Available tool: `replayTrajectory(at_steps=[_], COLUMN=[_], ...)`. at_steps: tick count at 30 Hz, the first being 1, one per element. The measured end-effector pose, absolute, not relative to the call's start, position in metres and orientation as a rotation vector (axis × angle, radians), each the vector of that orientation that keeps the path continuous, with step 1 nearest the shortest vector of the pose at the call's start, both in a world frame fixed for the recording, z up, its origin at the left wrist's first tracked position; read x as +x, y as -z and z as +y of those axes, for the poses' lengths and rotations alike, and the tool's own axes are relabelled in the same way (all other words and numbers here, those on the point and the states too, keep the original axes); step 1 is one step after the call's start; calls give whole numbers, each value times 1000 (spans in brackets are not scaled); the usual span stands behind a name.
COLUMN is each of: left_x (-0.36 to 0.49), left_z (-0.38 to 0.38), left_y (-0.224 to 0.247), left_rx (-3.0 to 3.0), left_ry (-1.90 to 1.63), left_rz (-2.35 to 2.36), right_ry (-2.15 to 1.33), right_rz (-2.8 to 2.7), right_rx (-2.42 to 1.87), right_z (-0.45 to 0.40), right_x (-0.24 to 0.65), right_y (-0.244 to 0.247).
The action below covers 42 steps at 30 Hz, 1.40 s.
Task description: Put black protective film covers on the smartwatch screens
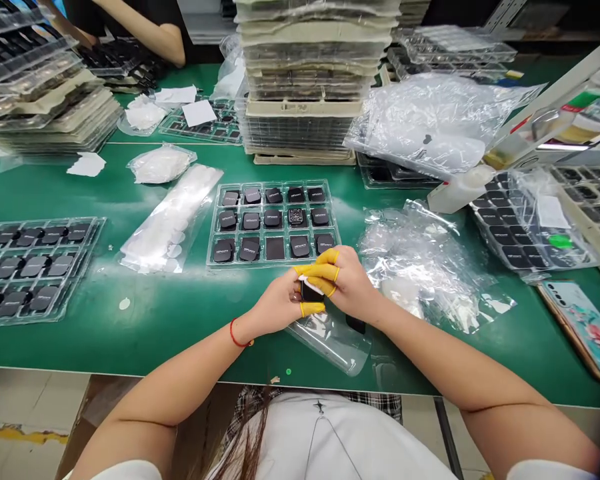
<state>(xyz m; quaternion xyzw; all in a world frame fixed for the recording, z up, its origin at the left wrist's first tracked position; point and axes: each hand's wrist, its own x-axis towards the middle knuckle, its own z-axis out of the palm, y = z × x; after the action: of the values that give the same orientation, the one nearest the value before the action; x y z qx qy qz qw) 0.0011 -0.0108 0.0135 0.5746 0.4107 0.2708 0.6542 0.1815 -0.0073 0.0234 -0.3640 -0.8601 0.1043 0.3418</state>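
Observation:
My left hand (279, 300), with yellow finger cots, grips a small black square device (311, 292) by its edges. Over the device, my right hand (349, 283) pinches a small white piece (314, 285), perhaps a wipe, against its top; yellow cots cover several of its fingers. Just beyond both hands lies a clear plastic tray (275, 249) of black square devices, one showing a patterned face and one compartment holding no device. Beneath the hands is a clear plastic sheet (337, 343), with a dark object (355, 325) partly hidden by my right wrist.
Another device tray (97, 230) lies left, beside a bag of white discs (173, 217). Crumpled clear film (430, 267) is at right, near a phone (583, 327). Tall tray stacks (300, 127) stand behind. Across the table is another person's arm (147, 30).

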Motion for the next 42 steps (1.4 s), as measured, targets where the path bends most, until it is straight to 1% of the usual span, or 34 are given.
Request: replayTrajectory(at_steps=[6,8,10,12,13,15,16,17,18,19,22,24,28,30,34,39,42], left_x=[5,6,4,-1,-4,-11,-14,-16,-18,-19,-21,-21,-21,-22,-21,-20,-23], left_z=[-12,-14,-15,-13,-12,-7,-5,-3,-1,0,2,3,6,7,9,10,10], left_y=[-11,-13,-19,-26,-31,-37,-40,-42,-42,-43,-39,-33,-25,-25,-32,-35,-34], left_rx=[1319,1238,1151,1131,1132,1121,1100,1061,1005,937,683,538,431,420,394,352,344], left_ry=[-630,-622,-681,-799,-869,-987,-1028,-1055,-1059,-1035,-853,-737,-645,-637,-631,-596,-613], left_rz=[856,880,921,955,955,925,905,886,869,849,782,749,731,744,777,814,779], right_ry=[-226,-263,-376,-602,-777,-1198,-1364,-1451,-1444,-1353,-927,-713,-457,-452,-555,-539,-664], right_rz=[-2314,-2223,-2076,-1939,-1900,-1872,-1867,-1874,-1894,-1916,-1992,-2066,-2179,-2190,-2170,-2129,-2142], right_rx=[-871,-1037,-1261,-1416,-1445,-1411,-1367,-1325,-1302,-1305,-1337,-1287,-1134,-1139,-1204,-1216,-1259], right_z=[-7,5,19,29,31,29,26,23,20,17,14,15,18,19,19,21,24], right_x=[186,193,204,218,224,235,239,242,244,245,245,245,246,247,245,245,243], right_y=[-17,-14,-16,-25,-32,-48,-56,-64,-70,-74,-78,-75,-69,-68,-67,-65,-62])
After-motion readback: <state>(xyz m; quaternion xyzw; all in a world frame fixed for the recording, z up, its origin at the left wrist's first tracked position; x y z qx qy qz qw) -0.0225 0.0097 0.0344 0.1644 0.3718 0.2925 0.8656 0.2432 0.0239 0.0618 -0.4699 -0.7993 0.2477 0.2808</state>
